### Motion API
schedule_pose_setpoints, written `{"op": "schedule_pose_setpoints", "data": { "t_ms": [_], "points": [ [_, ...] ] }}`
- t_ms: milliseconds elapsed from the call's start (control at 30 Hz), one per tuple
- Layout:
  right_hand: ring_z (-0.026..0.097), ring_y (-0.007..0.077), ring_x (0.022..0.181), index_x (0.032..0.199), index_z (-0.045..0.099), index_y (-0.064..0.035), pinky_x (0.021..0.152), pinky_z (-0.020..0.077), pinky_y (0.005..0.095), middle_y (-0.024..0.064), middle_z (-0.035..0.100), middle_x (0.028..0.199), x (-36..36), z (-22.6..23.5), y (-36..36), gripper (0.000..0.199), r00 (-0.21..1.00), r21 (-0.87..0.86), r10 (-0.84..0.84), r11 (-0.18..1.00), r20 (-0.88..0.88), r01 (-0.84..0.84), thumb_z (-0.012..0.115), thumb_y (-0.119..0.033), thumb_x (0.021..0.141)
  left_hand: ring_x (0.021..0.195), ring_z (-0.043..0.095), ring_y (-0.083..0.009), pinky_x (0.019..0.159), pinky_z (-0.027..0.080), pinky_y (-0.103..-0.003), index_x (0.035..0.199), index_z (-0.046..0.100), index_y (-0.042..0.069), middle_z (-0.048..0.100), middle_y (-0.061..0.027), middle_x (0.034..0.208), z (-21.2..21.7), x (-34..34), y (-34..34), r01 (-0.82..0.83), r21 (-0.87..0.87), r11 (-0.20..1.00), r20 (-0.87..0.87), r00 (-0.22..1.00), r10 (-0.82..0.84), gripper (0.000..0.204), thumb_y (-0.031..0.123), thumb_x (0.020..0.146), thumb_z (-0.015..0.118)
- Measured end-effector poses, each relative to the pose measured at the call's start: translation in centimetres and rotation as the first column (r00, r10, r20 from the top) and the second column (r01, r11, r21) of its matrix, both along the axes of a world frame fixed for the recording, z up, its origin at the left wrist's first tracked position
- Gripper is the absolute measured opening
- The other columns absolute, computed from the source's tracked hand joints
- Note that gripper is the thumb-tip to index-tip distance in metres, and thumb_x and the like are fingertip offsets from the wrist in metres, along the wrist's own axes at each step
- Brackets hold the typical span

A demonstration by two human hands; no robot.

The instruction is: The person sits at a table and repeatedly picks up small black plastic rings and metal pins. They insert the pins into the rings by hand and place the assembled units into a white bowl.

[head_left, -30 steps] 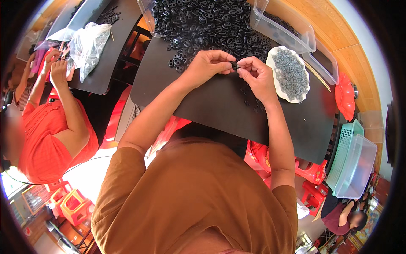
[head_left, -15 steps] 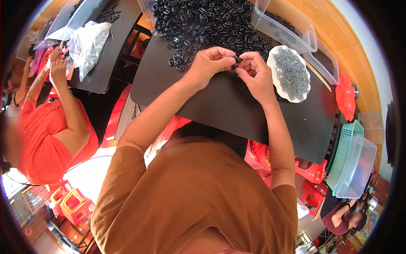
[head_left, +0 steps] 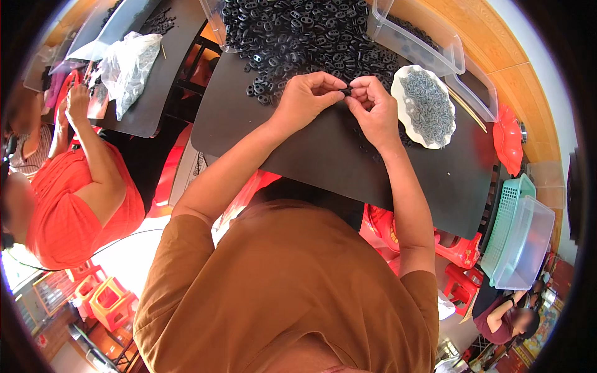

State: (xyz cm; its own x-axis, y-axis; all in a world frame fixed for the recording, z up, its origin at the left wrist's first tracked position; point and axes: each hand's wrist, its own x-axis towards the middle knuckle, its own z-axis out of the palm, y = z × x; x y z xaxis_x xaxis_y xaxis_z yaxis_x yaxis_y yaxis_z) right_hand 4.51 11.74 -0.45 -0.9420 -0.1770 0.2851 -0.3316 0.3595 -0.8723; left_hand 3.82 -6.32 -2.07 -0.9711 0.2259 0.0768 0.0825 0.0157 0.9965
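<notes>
Over the near edge of a heap of black two-holed plastic pieces, my two hands meet at a small black plastic piece. My left hand pinches it from one side between thumb and forefinger. From the other side my right hand grips it the same way, its remaining fingers curled in. The fingertips hide most of the piece. Just right of my right hand stands a white scalloped dish full of small grey, translucent pieces.
Clear plastic bins flank the heap on the dark table. Thin sticks and a red scalloped dish lie at the right, above a green basket. At left, a person in red works beside a plastic bag.
My hands have shifted only slightly, and the black piece has turned between my fingertips. At left, the co-worker's hands have moved a little and another person shows more behind.
</notes>
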Motion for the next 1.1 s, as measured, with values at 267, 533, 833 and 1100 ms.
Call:
{"op": "schedule_pose_setpoints", "data": {
  "t_ms": [267, 533, 833, 1100],
  "points": [
    [0.067, 0.0174, 0.07, 0.094, 0.063, -0.0052, 0.063, 0.052, 0.0285, 0.0071, 0.068, 0.08, -0.1, -1.2, -0.5, 0.02, 0.991, 0.22, -0.04, 0.973, -0.13, 0.068, 0.072, 0.0, 0.077, 0.076, 0.067, -0.0115, 0.07, 0.055, -0.026, 0.099, 0.071, 0.001, 0.072, -0.0068, 0.086, -0.3, -0.1, -0.1, -0.045, -0.227, 0.973, -0.203, 0.979, -0.002, 0.014, 0.004, 0.085, 0.07],
    [0.068, 0.0211, 0.071, 0.092, 0.065, -0.0054, 0.064, 0.0529, 0.0321, 0.0086, 0.068, 0.08, 0.0, -0.8, -0.3, 0.016, 0.99, 0.262, -0.026, 0.963, -0.136, 0.062, 0.073, -0.003, 0.078, 0.07, 0.064, -0.0143, 0.067, 0.053, -0.028, 0.096, 0.073, 0.003, 0.07, -0.008, 0.084, -0.6, -0.3, -0.1, -0.09, -0.29, 0.953, -0.341, 0.94, -0.015, 0.014, 0.003, 0.082, 0.07],
    [0.066, 0.0208, 0.068, 0.088, 0.067, -0.0026, 0.062, 0.0511, 0.0312, 0.0089, 0.069, 0.082, -0.3, -0.3, -0.1, 0.01, 0.992, 0.243, -0.012, 0.969, -0.126, 0.043, 0.072, -0.001, 0.079, 0.07, 0.064, -0.0151, 0.067, 0.053, -0.028, 0.096, 0.073, 0.003, 0.07, -0.0084, 0.085, -0.2, -0.4, 0.0, -0.076, -0.306, 0.949, -0.3, 0.954, -0.021, 0.015, 0.003, 0.081, 0.071],
    [0.065, 0.0164, 0.065, 0.084, 0.066, -0.0012, 0.058, 0.0504, 0.0274, 0.0081, 0.067, 0.079, -0.4, -1.1, -0.2, 0.011, 0.993, 0.14, -0.007, 0.99, -0.119, 0.024, 0.072, 0.005, 0.077, 0.073, 0.065, -0.0169, 0.069, 0.054, -0.029, 0.094, 0.073, 0.003, 0.068, -0.0094, 0.087, -1.1, -0.8, -0.1, -0.105, -0.352, 0.93, -0.346, 0.938, -0.025, 0.014, 0.002, 0.081, 0.072]
  ]
}}
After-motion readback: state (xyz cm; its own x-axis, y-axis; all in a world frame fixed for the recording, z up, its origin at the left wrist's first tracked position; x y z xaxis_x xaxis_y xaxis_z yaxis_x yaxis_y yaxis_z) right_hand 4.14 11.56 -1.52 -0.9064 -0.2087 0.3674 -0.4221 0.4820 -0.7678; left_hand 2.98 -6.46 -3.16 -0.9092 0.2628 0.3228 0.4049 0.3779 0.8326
